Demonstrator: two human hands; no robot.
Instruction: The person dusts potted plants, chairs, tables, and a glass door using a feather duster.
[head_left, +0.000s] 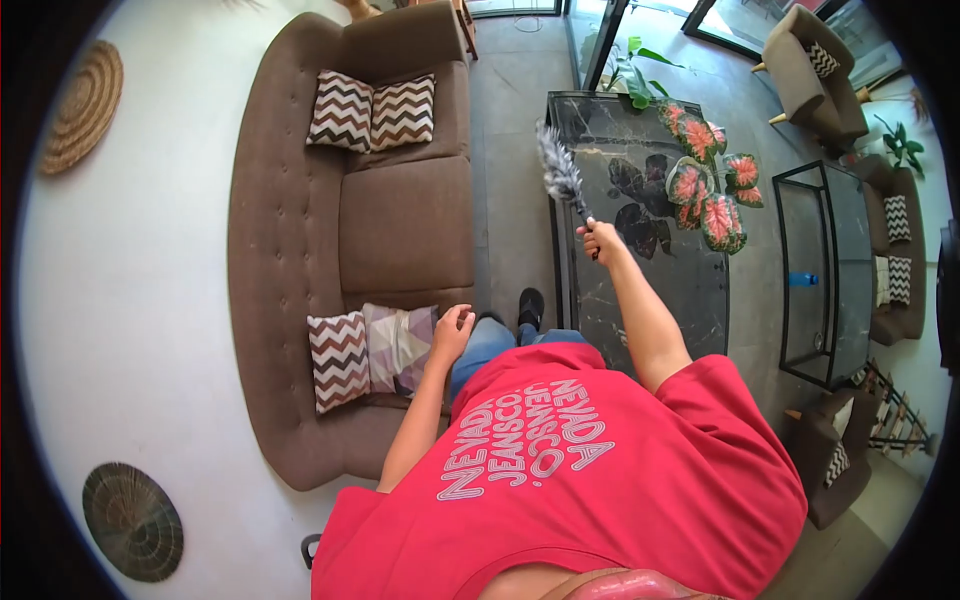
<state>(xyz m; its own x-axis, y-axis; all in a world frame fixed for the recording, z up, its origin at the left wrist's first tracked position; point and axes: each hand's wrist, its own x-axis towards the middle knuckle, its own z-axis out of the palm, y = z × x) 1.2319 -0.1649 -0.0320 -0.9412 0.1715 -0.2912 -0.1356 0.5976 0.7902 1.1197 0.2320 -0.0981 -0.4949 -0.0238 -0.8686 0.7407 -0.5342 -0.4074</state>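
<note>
My right hand [600, 243] is wrapped round the dark handle of a grey feather duster [560, 170]. The duster's fluffy head points away from me, over the long edge of a black marble-look table [640, 310]. On that table a plant with pink and green leaves [718, 215] stands to the right of the duster, apart from it. My left hand [455, 332] hangs by my thigh, near the sofa's front edge and the pale patterned cushion [398, 345]. Its fingers are loosely bent and apart, with nothing in them.
A brown sofa [405, 225] with zigzag cushions [403, 112] runs along the left. Grey floor [515, 150] lies between sofa and table. At right are a black-framed table [850, 280] with a blue bottle [803, 279], and several armchairs [815, 80]. Glass doors [600, 40] stand at the far end.
</note>
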